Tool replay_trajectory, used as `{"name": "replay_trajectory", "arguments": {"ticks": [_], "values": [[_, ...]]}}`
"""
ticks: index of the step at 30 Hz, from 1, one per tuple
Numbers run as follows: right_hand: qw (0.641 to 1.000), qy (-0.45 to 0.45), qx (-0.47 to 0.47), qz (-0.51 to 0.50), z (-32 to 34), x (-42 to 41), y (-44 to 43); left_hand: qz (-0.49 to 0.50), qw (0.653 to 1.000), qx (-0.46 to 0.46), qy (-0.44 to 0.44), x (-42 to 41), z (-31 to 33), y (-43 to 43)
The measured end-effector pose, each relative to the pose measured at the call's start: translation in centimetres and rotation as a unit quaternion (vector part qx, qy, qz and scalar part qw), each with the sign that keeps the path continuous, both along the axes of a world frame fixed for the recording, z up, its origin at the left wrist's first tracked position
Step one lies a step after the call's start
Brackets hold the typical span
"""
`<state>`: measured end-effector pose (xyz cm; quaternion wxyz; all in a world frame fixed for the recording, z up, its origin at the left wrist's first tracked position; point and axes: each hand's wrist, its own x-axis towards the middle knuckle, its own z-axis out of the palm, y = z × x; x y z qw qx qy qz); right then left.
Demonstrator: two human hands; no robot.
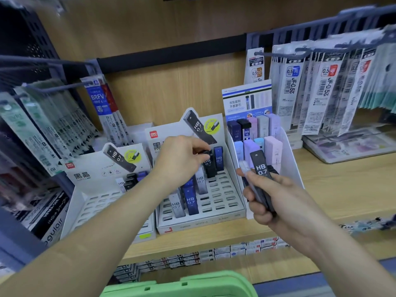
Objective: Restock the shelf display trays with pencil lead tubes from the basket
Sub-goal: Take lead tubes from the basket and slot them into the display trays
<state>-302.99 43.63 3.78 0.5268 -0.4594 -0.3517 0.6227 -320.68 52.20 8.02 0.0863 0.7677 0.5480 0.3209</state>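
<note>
My left hand point(182, 157) pinches the top of a black HB 0.7 lead tube point(210, 166) standing in the back row of the middle white display tray point(214, 215). Blue, grey and black tubes stand in some of that tray's slots. My right hand point(270, 196) holds a bundle of tubes upright, a black HB 0.7 tube point(261, 174) in front and a clear one beside it. The left display tray point(90, 206) holds a few tubes at its back. The green basket point(180, 286) shows its rim at the bottom edge.
A third tray point(287, 159) with pastel lead cases stands right of my right hand. Hanging refill packs point(321, 88) fill pegs at right, and more packs point(42, 129) hang at left. The wooden shelf edge point(192, 243) runs below the trays, with small boxes underneath.
</note>
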Motion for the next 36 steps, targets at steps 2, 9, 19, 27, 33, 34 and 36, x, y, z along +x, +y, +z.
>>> {"name": "replay_trajectory", "arguments": {"ticks": [2,9,19,27,33,34,36], "values": [[1.0,0.013,-0.006,0.001,0.0,0.1,0.1,0.001,1.0,-0.01,0.024,0.1,-0.3,0.4],[0.999,0.043,-0.007,0.013,-0.2,0.4,0.5,0.008,0.998,-0.024,0.059,-0.1,0.0,1.0],[0.996,0.088,-0.005,0.024,-0.3,0.4,0.7,-0.013,0.993,-0.068,0.093,0.7,0.8,2.1],[0.997,0.07,0.011,0.042,0.0,0.0,0.0,0.034,0.984,-0.009,0.173,1.7,0.5,1.9],[0.993,0.097,0.001,0.064,0.2,0.0,-0.1,-0.244,0.888,-0.283,-0.269,0.2,2.0,-2.6],[0.991,0.106,-0.005,0.078,0.2,-0.1,-0.2,-0.251,0.884,-0.281,-0.276,0.0,2.0,-3.1],[0.99,0.104,-0.013,0.099,0.4,-0.4,-0.3,-0.205,0.903,-0.245,-0.286,-0.1,2.0,-3.4]]}}
